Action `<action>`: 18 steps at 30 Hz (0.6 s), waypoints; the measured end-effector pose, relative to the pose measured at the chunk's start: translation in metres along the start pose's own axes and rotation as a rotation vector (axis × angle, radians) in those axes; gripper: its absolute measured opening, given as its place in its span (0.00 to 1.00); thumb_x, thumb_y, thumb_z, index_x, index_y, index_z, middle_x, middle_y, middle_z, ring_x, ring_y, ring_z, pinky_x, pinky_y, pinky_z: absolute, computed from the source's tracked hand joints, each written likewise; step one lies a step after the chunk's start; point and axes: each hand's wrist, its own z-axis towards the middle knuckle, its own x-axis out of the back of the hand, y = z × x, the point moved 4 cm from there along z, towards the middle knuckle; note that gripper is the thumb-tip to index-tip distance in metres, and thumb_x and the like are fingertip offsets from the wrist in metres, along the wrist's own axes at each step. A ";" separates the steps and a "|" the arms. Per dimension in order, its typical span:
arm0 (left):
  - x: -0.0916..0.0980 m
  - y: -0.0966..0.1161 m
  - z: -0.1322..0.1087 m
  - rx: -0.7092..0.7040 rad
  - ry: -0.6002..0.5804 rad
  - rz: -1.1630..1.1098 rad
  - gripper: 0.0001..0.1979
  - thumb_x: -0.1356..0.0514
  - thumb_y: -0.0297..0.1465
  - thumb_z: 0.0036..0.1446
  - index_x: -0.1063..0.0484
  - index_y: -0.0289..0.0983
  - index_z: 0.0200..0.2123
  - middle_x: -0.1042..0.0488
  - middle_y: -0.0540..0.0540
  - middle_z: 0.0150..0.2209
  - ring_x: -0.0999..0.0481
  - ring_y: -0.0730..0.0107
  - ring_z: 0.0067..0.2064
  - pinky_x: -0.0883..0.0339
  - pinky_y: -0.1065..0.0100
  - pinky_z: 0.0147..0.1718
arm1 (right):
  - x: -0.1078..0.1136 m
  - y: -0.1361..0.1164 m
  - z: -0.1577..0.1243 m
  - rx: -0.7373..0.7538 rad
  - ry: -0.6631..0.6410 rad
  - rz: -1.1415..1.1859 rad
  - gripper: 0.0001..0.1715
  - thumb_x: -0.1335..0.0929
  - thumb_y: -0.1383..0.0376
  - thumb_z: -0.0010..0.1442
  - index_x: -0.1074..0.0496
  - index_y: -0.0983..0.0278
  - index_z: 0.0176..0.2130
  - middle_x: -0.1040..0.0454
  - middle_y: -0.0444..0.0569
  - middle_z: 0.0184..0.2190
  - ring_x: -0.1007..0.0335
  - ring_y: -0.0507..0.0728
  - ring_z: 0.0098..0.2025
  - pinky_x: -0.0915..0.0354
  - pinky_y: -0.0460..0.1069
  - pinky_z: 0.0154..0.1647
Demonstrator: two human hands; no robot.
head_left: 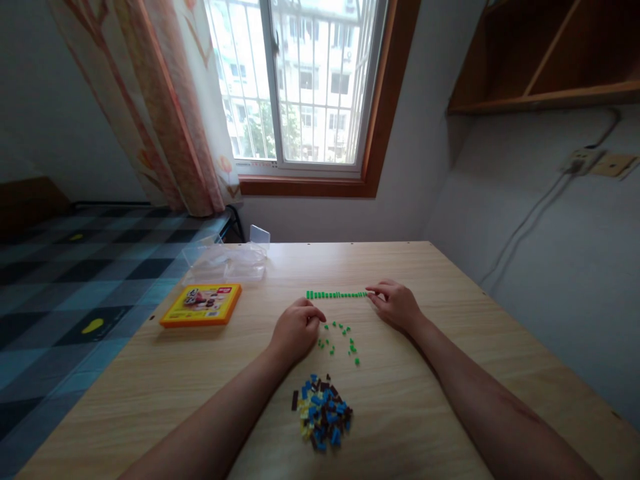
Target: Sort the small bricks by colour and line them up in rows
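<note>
Small green building bricks form a row (337, 295) across the table. At the row's right end is my right hand (397, 305), thumb and index finger pinched around a tiny green brick. My left hand (297, 328) rests below the row's left end, its fingers curled and closed. Whether it holds anything is hidden. Beside its fingertips lie several loose green bricks (352, 348), scattered on the wood. Nearer to me is a mixed pile of blue, brown and yellow bricks (325, 413), between my forearms.
A yellow-orange box (200, 305) with a printed picture lies at the left of the wooden table (430, 413). Behind it are clear plastic containers (227, 262). A checkered bed (75, 280) stands left, a window ahead, and a wall with a cable at right.
</note>
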 end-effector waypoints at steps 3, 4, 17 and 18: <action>0.000 0.001 0.000 -0.004 -0.010 0.020 0.15 0.45 0.23 0.54 0.17 0.40 0.29 0.25 0.47 0.34 0.25 0.66 0.37 0.33 0.63 0.42 | -0.004 -0.037 -0.008 0.211 -0.060 0.086 0.12 0.33 0.63 0.66 0.18 0.58 0.44 0.21 0.49 0.37 0.27 0.56 0.38 0.36 0.49 0.40; 0.000 0.002 0.000 -0.006 -0.010 0.024 0.15 0.45 0.23 0.54 0.17 0.40 0.29 0.25 0.47 0.35 0.25 0.66 0.37 0.33 0.63 0.43 | -0.005 -0.049 -0.011 0.278 -0.084 0.107 0.12 0.33 0.63 0.66 0.19 0.58 0.44 0.22 0.49 0.37 0.28 0.56 0.38 0.36 0.50 0.41; -0.001 0.003 -0.002 -0.020 -0.011 0.049 0.15 0.44 0.23 0.54 0.17 0.41 0.29 0.25 0.47 0.35 0.25 0.66 0.37 0.32 0.64 0.43 | -0.016 -0.067 -0.013 0.367 -0.149 0.014 0.09 0.31 0.64 0.64 0.19 0.59 0.36 0.27 0.51 0.36 0.32 0.58 0.40 0.37 0.52 0.44; -0.002 0.002 -0.002 -0.022 -0.011 0.043 0.15 0.45 0.23 0.54 0.17 0.41 0.29 0.25 0.47 0.35 0.25 0.66 0.37 0.32 0.64 0.43 | -0.015 -0.060 -0.012 0.348 -0.141 0.028 0.08 0.31 0.65 0.63 0.19 0.60 0.35 0.27 0.51 0.36 0.32 0.58 0.40 0.36 0.52 0.44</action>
